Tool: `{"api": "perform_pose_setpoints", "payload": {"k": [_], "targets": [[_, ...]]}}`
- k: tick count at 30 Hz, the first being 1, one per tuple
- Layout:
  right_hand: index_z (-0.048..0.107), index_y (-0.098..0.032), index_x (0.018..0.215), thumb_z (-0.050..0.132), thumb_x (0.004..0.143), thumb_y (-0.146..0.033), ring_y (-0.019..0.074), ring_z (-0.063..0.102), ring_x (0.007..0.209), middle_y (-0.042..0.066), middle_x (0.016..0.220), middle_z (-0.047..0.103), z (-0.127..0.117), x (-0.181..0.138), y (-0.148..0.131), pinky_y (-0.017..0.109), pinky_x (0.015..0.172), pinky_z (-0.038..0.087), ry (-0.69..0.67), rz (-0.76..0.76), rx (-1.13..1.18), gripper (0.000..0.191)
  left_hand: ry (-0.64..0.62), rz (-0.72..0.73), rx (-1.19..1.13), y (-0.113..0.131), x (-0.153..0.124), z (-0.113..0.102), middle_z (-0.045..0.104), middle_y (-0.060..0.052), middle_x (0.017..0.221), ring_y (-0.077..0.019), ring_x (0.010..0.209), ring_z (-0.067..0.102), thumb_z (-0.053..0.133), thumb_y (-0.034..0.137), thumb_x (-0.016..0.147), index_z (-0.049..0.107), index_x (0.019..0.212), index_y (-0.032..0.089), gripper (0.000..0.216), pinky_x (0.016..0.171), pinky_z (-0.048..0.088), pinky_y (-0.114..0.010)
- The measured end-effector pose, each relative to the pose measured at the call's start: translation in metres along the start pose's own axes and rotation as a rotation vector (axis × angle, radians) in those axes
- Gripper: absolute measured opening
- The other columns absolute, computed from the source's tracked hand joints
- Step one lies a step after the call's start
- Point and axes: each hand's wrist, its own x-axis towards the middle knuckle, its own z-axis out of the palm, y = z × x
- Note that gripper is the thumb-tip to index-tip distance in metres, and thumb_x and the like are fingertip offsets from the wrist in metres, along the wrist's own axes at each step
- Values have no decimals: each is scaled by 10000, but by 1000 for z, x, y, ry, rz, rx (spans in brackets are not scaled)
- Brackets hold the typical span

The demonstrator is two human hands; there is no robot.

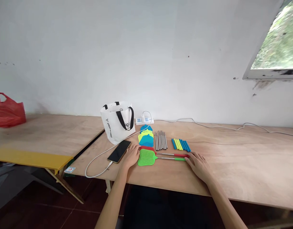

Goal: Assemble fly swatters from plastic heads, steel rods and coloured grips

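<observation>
Two assembled fly swatters lie side by side on the table: a green fly swatter [146, 157] in front and a red fly swatter [171, 154] just behind, its head partly covered by the green one. My left hand [132, 156] rests at the left edge of their heads, fingers stretched out and fingertips touching the red one. At the handle ends lies my right hand [198, 164], fingers spread and loose, the thumb by the green grip. Behind are stacked blue and yellow swatter heads [146, 140], several metal rods [161, 141] and a row of blue and yellow grips [181, 145].
A phone [119, 151] on a white charging cable [91, 162] lies left of my left hand. Behind it stands a white tote bag [115, 125], beside a power strip [144, 121] at the wall. A red plastic bag [9, 112] sits on the left table.
</observation>
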Motion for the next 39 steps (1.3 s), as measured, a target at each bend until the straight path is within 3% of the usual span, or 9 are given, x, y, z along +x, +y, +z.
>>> {"api": "perform_pose_setpoints", "payload": {"k": [6,13,19,24,30,34,39], "targets": [[635,-299,1186,410,1013,-535,254,615,1152,58,1248,665,-3,0,-2,433,994,456,9,-11,-4,369,6,2,-19,3,-2,-4,589,-95,1329,-268,1292,513,370,182,981,557,1185,249,285,1062,416,-474],[621,-314,1248,441,1000,-561,261,582,1231,52,1344,635,-12,0,-10,471,1069,412,-102,-26,116,394,0,-3,-36,5,-3,-8,598,-100,1281,-279,1255,527,359,177,976,531,1098,237,219,1042,418,-490],[576,-385,1346,387,1033,-498,256,575,1266,43,1377,626,-10,1,-49,588,1139,286,-161,-102,166,382,-7,-11,-44,7,-3,-9,593,-90,1287,-273,1258,527,362,184,981,533,1095,242,214,1058,414,-489],[625,-328,1233,390,1047,-430,240,629,1152,52,1252,684,-6,1,-76,584,1152,255,-99,-175,154,317,-4,-12,-60,5,-3,-10,588,-90,1325,-275,1296,507,372,163,965,530,1082,246,213,1057,420,-490],[658,-304,1155,422,1047,-415,247,624,1111,49,1198,695,-11,4,-78,431,975,465,-148,-223,244,282,-72,27,-92,7,-5,-16,569,-54,1399,-246,1354,477,400,132,903,541,982,251,200,1109,391,-482],[680,-289,1060,401,1055,-391,245,626,1041,48,1114,696,-14,5,-81,431,942,488,-195,-263,278,298,-94,61,-106,11,-6,-18,576,-30,1401,-230,1367,474,385,137,902,538,951,253,198,1124,385,-457],[700,-268,1036,350,1055,-338,236,625,941,78,1025,645,-16,2,-85,404,865,517,-126,-244,249,357,-65,44,-140,11,-7,-17,582,-39,1401,-222,1360,491,388,147,912,546,1054,265,243,1124,391,-434]]}}
